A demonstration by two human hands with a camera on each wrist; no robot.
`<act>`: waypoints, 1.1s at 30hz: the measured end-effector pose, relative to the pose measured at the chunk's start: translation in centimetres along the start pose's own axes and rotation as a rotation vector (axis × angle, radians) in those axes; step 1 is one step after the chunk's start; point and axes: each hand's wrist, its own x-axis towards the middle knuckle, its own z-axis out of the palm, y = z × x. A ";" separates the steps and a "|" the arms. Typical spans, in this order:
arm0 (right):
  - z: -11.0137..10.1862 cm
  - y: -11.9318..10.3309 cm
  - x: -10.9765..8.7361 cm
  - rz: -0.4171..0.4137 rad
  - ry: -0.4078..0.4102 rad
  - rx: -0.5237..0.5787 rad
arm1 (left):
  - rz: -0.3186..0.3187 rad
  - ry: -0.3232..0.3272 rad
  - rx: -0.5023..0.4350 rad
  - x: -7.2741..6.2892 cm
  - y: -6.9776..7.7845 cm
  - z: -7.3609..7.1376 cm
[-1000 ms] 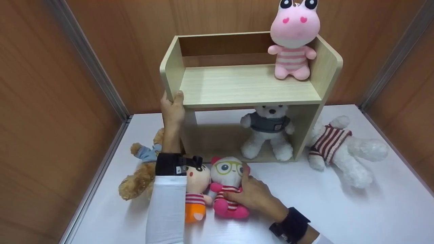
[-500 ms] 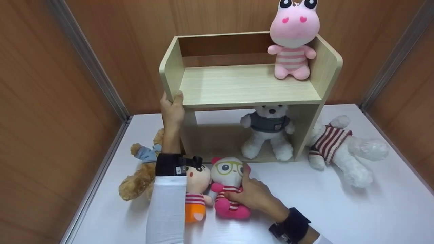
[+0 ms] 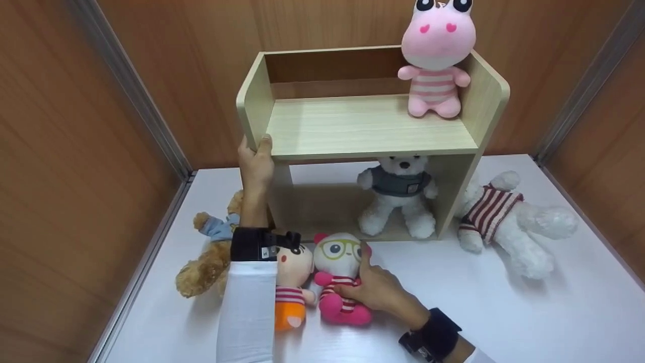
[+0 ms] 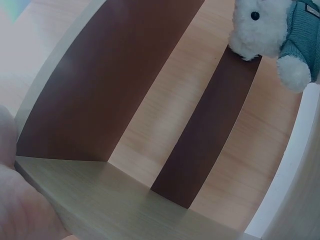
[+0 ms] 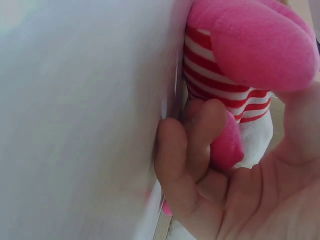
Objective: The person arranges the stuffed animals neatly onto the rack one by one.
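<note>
My left hand (image 3: 257,166) grips the left side panel of a pale two-tier wooden shelf (image 3: 332,126), thumb on its front edge. In the left wrist view, part of that hand (image 4: 22,205) shows against the panel. Low in front of the shelf, my right hand (image 3: 378,287) holds a pink-and-white plush panda (image 3: 337,259) with green glasses and a red-striped body. Its thumb lies across the toy's front, and in the right wrist view the curled fingers (image 5: 172,150) sit beside its striped body. Next to the panda, a plush doll (image 3: 291,295) in orange shorts is partly hidden by my left sleeve.
On the upper shelf at right sits a pink plush hippo (image 3: 437,55). A white teddy bear (image 3: 400,201) in a dark shirt stands below it. A brown bear (image 3: 204,269) lies left of the shelf, and a white plush (image 3: 514,227) in a striped top lies right.
The panda's lower body has shifted very slightly to the right under my right hand. My left hand stays on the shelf panel.
</note>
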 end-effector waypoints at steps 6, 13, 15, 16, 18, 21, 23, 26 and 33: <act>-0.1 0.2 -0.1 -0.045 -0.005 0.001 | 0.005 0.009 0.005 0.0 -0.1 0.1; -0.3 0.2 -0.1 -0.057 -0.016 0.021 | -0.016 0.005 -0.002 0.1 0.1 0.2; -0.4 0.3 0.0 -0.064 -0.013 0.017 | -0.016 0.006 0.001 0.1 0.2 0.2; -0.4 0.3 0.0 -0.063 -0.013 0.018 | -0.014 0.005 0.001 0.1 0.2 0.2; -0.5 0.2 0.0 -0.069 -0.015 0.024 | -0.008 0.007 -0.004 0.1 0.2 0.2; -0.6 0.3 0.0 -0.074 -0.014 0.038 | 0.005 0.004 -0.016 0.2 0.1 0.1; -0.7 0.3 0.0 -0.076 -0.016 0.055 | 0.008 0.001 -0.021 0.1 0.2 0.1; -0.8 0.4 -0.1 -0.080 -0.016 0.067 | 0.006 -0.006 -0.015 0.1 0.2 0.1; -1.0 0.7 -0.3 -0.108 -0.002 0.068 | 0.017 -0.017 -0.035 -0.1 0.0 0.1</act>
